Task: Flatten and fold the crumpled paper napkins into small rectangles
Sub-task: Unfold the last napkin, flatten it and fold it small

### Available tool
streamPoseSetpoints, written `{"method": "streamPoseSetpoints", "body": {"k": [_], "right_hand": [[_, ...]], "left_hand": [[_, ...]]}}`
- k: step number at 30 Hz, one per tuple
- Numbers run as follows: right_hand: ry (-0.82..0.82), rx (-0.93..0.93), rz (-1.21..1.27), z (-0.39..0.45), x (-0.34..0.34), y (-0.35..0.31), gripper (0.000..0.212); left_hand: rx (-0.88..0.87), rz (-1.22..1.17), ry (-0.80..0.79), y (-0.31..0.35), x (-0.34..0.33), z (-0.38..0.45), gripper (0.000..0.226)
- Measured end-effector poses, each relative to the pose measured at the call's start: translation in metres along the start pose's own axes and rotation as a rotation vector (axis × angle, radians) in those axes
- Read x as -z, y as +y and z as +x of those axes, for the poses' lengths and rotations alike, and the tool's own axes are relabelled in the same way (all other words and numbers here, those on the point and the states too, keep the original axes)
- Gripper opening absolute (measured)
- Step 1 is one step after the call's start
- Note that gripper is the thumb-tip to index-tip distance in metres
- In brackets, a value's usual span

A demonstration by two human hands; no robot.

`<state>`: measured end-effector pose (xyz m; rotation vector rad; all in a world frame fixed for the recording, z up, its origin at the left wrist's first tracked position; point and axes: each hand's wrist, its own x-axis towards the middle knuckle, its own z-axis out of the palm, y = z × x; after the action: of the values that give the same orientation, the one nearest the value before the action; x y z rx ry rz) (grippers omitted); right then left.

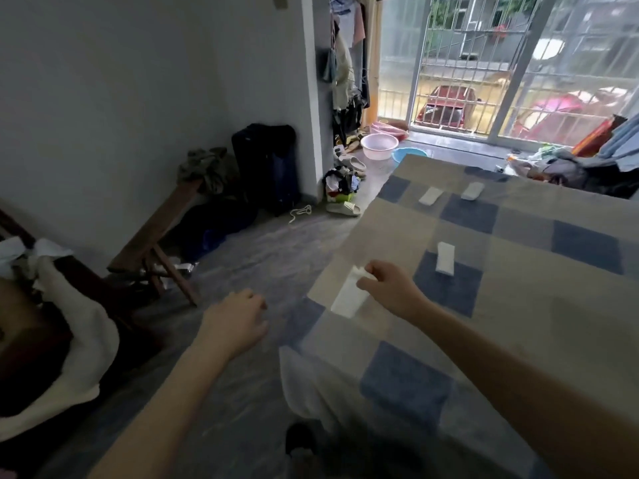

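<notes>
My right hand [389, 288] pinches the top end of a white folded napkin [347, 299], which hangs down over the near left edge of the bed. Another folded napkin [445, 258] lies flat on a blue square of the checked bedcover [536, 305], a little to the right of my right hand. Two more folded napkins [430, 196] [472, 190] lie near the bed's far edge. My left hand [235, 323] hovers over the floor left of the bed, fingers loosely curled, holding nothing.
A wooden bench [155, 236] and a dark suitcase [266, 167] stand by the left wall. Basins [379, 146], slippers and clothes clutter the floor near the barred balcony door [484, 63]. A chair with white cloth [69, 323] is at my left.
</notes>
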<state>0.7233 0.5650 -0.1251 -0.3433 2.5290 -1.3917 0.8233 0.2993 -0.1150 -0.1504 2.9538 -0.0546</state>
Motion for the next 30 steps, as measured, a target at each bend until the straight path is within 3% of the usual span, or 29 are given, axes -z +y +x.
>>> {"method": "streamPoseSetpoints", "body": {"k": [8,12,22,30], "right_hand": [[0.097,-0.084,0.345,0.139,-0.038,-0.016,0.012],[0.117,-0.059,0.387,0.179,-0.053,-0.021,0.020],[0.405,-0.221,0.406,0.217,-0.036,0.014,0.005],[0.599,-0.363,0.492,0.250,-0.047,0.046,0.008]], "left_hand": [[-0.219,0.112,0.043,-0.047,0.063,0.165,0.034],[-0.290,0.170,0.056,-0.052,0.087,0.223,0.034],[-0.534,0.207,-0.117,-0.016,0.067,0.335,0.033],[-0.819,0.444,-0.072,0.019,0.074,0.442,0.030]]}}
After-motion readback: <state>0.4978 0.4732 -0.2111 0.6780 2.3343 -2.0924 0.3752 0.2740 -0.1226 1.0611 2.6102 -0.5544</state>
